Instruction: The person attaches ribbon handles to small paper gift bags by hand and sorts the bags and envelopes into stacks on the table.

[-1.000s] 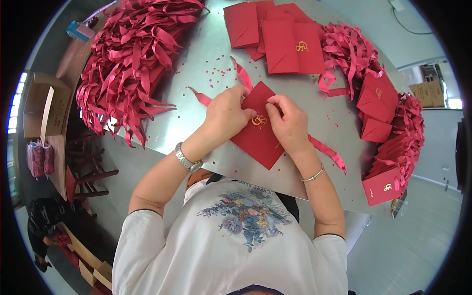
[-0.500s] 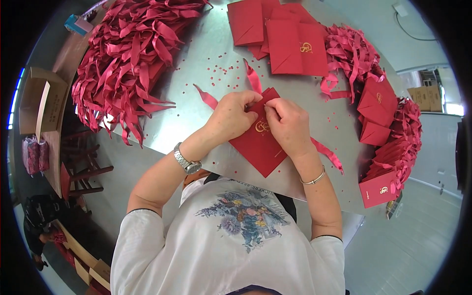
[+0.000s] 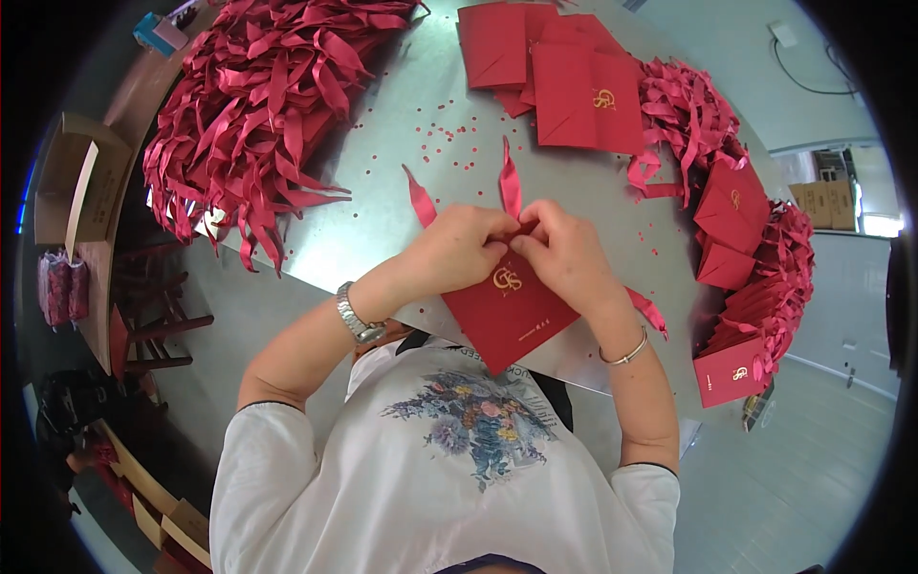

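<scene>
A small flat red paper gift bag with a gold emblem lies in front of me, its lower corner over the table's near edge. My left hand is closed in a pinch at the bag's top edge. My right hand pinches the same edge, its fingertips almost meeting the left ones. Between them a red ribbon stands up from the top. Another ribbon end sticks out beyond my left hand, and a third ribbon end lies beside my right wrist. What exactly the fingertips grip is hidden.
A large heap of ribboned red bags covers the table's left side. Flat red bags are stacked at the far side, with more ribboned bags along the right. Small red paper dots lie scattered. A cardboard box stands at left.
The bag has turned a little and come nearer to me, showing more of its front. Both hands have moved slightly nearer, and my right fingertips have shifted beside the upright ribbon.
</scene>
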A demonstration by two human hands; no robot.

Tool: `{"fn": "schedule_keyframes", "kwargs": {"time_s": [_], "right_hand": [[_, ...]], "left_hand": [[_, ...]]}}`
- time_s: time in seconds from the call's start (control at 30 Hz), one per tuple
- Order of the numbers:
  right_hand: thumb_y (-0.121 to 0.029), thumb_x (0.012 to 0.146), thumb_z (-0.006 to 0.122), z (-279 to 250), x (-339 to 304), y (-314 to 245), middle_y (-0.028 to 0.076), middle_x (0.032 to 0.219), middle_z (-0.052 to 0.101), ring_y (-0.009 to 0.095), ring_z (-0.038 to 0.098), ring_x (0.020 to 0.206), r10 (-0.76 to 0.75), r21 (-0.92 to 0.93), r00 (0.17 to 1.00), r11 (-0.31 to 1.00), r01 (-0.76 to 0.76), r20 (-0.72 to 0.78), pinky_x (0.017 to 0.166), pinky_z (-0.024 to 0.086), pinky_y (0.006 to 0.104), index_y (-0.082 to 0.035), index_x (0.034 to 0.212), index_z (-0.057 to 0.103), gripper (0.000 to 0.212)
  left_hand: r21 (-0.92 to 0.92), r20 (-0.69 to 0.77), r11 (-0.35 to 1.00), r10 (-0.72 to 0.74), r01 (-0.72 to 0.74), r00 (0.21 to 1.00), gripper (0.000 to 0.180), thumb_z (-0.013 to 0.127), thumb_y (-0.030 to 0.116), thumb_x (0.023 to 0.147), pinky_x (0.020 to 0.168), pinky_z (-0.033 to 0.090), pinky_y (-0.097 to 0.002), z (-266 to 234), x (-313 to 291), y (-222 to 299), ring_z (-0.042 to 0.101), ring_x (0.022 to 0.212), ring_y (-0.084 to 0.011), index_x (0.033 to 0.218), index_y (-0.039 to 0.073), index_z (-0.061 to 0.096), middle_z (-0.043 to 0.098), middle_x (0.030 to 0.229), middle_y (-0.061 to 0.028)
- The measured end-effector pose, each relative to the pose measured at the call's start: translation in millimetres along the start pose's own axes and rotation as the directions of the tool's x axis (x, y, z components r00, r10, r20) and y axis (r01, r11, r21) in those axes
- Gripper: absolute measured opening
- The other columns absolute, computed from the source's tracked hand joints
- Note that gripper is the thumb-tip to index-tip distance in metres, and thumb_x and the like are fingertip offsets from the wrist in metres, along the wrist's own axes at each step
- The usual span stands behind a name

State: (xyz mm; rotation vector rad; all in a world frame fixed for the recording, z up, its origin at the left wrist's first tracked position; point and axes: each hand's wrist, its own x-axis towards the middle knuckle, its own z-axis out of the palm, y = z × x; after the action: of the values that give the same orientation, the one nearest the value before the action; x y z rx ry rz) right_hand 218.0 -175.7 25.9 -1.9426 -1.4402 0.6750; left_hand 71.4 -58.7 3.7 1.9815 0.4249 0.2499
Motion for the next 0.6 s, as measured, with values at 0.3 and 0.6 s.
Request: {"fn": "schedule_keyframes", "kwargs": {"time_s": [0.3,0.6], "right_hand": [[-0.009,0.079,0.074,8,-33,-9,0.016,0.079,0.067,0.031,0.068,0.071,0.041,0.106,0.993,0.994,-0.03,-0.107,0.063,0.052,0.0369,-0.002,0.094,0.054,0.026],[-0.017,0.078,0.074,7,-48,11,0.012,0.086,0.07,0.032,0.068,0.078,-0.016,-0.069,0.997,0.998,0.01,-0.078,0.07,0.053,0.0412,-0.008,0.108,0.052,0.038]], "left_hand": [[-0.028,0.239,0.993,0.122,-0.119,0.963,0.014,0.062,0.005,0.085,0.069,0.051,-0.032,-12,7,6,0.066,0.075,-0.025,0.097,0.003,0.07,0.07,0.084,-0.013],[0.531,-0.09,0.847,0.089,-0.027,0.992,0.013,0.057,0.004,0.083,0.072,0.05,-0.045,-31,-16,-13,0.062,0.083,-0.0385,0.095,0.004,0.062,0.063,0.089,-0.0167]]}}
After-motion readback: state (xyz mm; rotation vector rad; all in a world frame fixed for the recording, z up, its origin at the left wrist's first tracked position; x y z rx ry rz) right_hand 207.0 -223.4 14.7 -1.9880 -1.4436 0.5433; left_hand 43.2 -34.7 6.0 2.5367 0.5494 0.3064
